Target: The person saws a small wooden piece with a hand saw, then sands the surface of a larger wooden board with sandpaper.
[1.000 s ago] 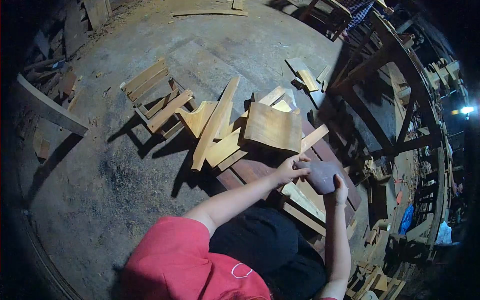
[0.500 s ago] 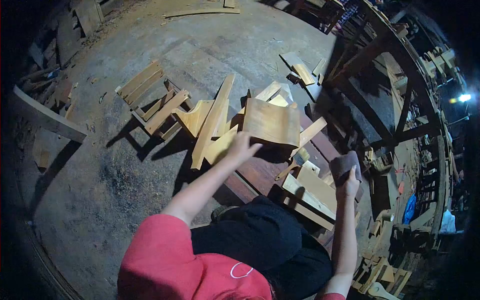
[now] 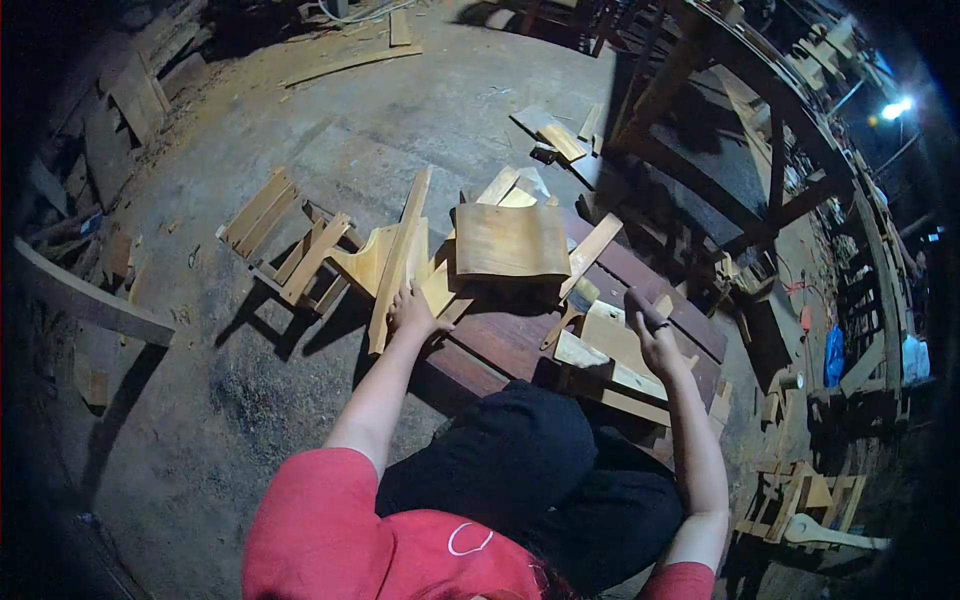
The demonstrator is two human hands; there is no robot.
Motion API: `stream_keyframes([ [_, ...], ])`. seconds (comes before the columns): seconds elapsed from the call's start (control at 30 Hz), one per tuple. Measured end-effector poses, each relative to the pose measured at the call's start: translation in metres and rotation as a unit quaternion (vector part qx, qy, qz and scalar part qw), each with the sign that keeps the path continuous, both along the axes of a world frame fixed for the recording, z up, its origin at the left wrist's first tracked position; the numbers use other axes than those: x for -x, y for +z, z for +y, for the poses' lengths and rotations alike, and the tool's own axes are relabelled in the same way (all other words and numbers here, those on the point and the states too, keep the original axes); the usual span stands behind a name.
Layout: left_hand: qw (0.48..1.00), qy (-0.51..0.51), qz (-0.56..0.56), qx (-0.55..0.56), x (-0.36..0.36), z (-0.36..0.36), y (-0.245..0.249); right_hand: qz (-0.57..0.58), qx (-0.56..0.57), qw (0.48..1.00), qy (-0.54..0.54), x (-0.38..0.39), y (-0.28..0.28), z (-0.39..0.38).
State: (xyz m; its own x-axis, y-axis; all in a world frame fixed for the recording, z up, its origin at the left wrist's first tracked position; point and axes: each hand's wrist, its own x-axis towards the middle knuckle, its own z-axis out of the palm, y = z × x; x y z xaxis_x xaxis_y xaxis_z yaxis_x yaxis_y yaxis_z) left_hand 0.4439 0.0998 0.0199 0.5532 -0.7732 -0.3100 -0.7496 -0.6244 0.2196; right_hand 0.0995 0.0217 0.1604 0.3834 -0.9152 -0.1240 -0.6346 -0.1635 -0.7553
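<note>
My left hand (image 3: 411,312) lies with spread fingers on pale boards, beside a long wooden strip (image 3: 403,255). My right hand (image 3: 656,345) is closed around a dark sanding block (image 3: 645,307), raised above the stacked wood pieces (image 3: 620,345). Between the hands, a curved wooden panel (image 3: 512,240) rests near the middle of a low reddish-brown table (image 3: 500,345), touched by neither hand. A brush (image 3: 572,311) lies to the right of my left hand, below the panel.
A small wooden chair frame (image 3: 300,245) stands on the floor at left. A curved beam (image 3: 95,295) is farther left. Large dark timber framing (image 3: 740,150) rises at upper right. More wooden parts (image 3: 800,500) lie at lower right.
My left hand has moved left from the curved panel onto the boards. The panel appears turned a little. My right hand has shifted left with the block, and the whole view has shifted.
</note>
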Motion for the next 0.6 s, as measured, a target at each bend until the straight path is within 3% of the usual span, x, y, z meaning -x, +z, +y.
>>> stream_keyframes([
  [0.17, 0.996, 0.000, 0.073, -0.050, -0.016, -0.009, -0.005, 0.031, 0.056, 0.998, 0.020, 0.016, -0.019, 0.001],
  [0.27, 0.994, -0.025, 0.107, -0.009, -0.030, -0.003, -0.044, 0.028, 0.103, 0.993, 0.038, 0.027, -0.033, -0.003],
  [0.33, 0.989, -0.055, 0.138, 0.008, -0.041, 0.002, -0.043, 0.012, 0.133, 0.990, 0.051, 0.034, -0.044, -0.007],
  [0.43, 0.979, -0.144, 0.117, 0.088, -0.051, 0.001, -0.043, 0.018, 0.073, 0.996, 0.038, 0.047, -0.068, -0.018],
  [0.5, 0.985, -0.132, 0.089, 0.066, -0.050, 0.001, -0.017, -0.127, -0.039, 0.991, 0.008, 0.057, -0.083, -0.028],
  [0.53, 0.985, -0.133, 0.090, 0.065, -0.047, 0.002, 0.001, -0.127, -0.040, 0.991, 0.007, 0.053, -0.067, -0.021],
  [0.6, 0.989, -0.123, 0.077, 0.038, -0.042, 0.001, 0.035, 0.094, 0.076, 0.992, 0.038, 0.034, -0.019, 0.002],
])
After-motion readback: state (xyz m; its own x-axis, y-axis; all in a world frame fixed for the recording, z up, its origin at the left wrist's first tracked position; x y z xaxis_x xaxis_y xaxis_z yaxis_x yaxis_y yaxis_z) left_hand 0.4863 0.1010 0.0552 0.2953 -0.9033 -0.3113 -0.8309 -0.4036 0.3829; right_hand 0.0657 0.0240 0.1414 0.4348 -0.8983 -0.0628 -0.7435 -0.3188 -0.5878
